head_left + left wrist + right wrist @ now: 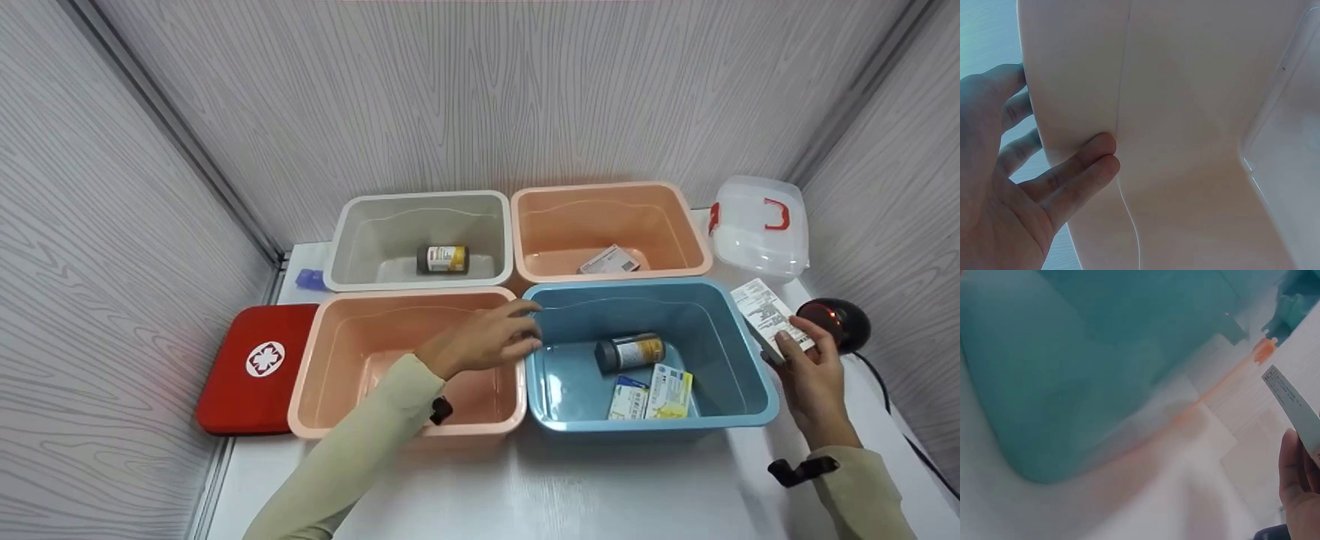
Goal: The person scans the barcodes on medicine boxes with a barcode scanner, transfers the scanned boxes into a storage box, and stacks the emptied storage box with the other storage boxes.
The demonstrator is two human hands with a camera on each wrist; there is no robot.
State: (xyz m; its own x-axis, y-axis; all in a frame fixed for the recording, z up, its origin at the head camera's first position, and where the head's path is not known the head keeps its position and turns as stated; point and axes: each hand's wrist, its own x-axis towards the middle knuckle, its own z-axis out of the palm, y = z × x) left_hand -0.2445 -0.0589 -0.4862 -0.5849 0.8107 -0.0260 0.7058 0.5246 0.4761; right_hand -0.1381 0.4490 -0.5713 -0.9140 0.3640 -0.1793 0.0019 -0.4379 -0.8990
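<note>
On the counter (555,495), a blue bin (652,425) stands right of the near peach bin (480,430). The left hand (487,337), released with fingers loosely bent, is at their neighbouring rims; right of the blue bin, the right hand (814,379) grasps a white printed box (769,315).

From here I am seeing a red case (244,382) lying at left, a small purple object (310,280) sitting behind it, and a translucent box (754,244) resting at right.
</note>
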